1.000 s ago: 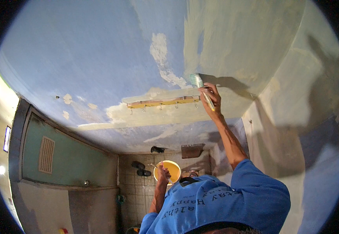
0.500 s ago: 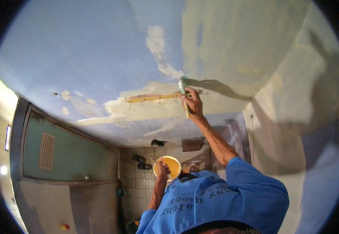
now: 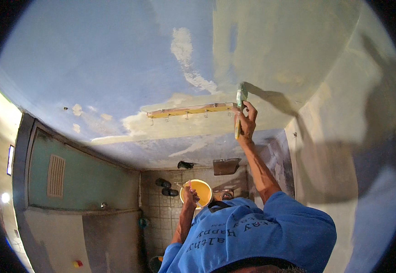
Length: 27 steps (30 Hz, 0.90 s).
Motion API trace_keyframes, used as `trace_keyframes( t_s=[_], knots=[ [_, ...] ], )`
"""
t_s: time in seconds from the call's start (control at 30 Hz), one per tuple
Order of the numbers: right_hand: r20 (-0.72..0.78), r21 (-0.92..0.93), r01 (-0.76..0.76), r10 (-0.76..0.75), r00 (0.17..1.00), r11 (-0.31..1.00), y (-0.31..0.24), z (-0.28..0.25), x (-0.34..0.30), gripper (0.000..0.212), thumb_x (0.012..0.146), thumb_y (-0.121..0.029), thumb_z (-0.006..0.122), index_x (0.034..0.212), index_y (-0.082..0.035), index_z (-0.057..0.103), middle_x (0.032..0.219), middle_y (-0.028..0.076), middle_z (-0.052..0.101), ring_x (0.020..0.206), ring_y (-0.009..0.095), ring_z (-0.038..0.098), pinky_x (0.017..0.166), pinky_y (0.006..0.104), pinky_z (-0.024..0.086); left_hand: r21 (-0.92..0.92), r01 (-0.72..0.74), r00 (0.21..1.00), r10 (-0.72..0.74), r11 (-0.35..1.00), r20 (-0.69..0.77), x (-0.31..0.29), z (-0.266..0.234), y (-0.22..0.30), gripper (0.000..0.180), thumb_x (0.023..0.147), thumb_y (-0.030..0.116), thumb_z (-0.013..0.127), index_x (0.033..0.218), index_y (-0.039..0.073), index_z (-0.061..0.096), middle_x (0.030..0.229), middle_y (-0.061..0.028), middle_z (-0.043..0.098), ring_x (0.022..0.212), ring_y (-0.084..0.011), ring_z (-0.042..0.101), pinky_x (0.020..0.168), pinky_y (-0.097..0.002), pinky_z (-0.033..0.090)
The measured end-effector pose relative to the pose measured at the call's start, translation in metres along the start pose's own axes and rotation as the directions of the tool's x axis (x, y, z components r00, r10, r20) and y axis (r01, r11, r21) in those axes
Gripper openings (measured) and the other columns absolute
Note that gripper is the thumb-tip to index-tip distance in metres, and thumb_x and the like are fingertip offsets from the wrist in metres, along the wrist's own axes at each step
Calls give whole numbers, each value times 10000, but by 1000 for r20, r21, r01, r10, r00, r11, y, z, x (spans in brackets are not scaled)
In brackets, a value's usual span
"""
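My right hand is closed around a flat paintbrush. The brush has a yellow handle end, and its pale green bristles point up against the wall, right by the end of a hook rack. Lower down, my left hand grips what looks like the thin handle of a pale bucket of yellow-orange paint. A small pink piece shows at its fingers. Around the brush the wall is pale green; to the left it is blue with a rough white patch.
A green door with a vent stands at the left. Dark footwear lies on the tiled floor beside the bucket. A dark panel is low on the far wall. The side wall rises on my right.
My right hand and the paintbrush have moved right along the wall, from left of the rack's end to just at it. My left hand stays at the bucket.
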State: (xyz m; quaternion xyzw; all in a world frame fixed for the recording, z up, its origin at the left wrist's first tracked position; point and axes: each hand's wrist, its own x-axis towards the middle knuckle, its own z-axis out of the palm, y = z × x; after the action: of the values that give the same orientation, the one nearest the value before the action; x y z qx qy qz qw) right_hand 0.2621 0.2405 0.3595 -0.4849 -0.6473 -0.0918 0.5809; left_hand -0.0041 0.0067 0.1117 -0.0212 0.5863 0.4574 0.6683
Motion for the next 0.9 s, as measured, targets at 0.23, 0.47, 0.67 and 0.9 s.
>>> trace_keyframes(
  t_s=[0.23, 0.47, 0.67, 0.9],
  knots=[
    [297, 149, 34, -78, 952, 988, -14, 43, -6, 243, 810, -13, 713, 1038, -97, 714, 1282, 143, 546, 1142, 352, 571, 839, 402, 555, 5, -2, 999, 2, 1000, -36, -14, 16, 8, 406, 879, 515, 507, 718, 143, 478, 554, -8, 448, 398, -165, 371, 403, -319, 312],
    [289, 110, 158, -184, 939, 981, -6, -13, 56, 228, 833, 8, 696, 1037, -88, 733, 1174, 109, 619, 993, 257, 653, 782, 337, 565, -19, 30, 999, -31, 999, -35, -8, 15, 10, 388, 883, 502, 501, 720, 152, 464, 543, 0, 434, 397, -153, 360, 398, -316, 305],
    [224, -77, 377, -352, 909, 923, -30, -49, 133, 319, 792, 9, 686, 1083, -122, 696, 1238, 112, 588, 1062, 318, 604, 835, 413, 538, -25, 19, 999, -20, 1000, -34, 3, 14, 2, 389, 898, 507, 499, 733, 157, 459, 528, 21, 406, 385, -131, 339, 379, -307, 280],
    [481, -265, 594, -429, 764, 760, -14, -17, 88, 325, 804, -51, 695, 1124, -109, 686, 1333, 155, 539, 1199, 352, 504, 925, 485, 453, -24, 19, 999, -18, 1000, 39, 0, 17, 1, 472, 926, 600, 459, 718, 177, 457, 545, 32, 391, 409, -148, 347, 399, -310, 269]
  ],
)
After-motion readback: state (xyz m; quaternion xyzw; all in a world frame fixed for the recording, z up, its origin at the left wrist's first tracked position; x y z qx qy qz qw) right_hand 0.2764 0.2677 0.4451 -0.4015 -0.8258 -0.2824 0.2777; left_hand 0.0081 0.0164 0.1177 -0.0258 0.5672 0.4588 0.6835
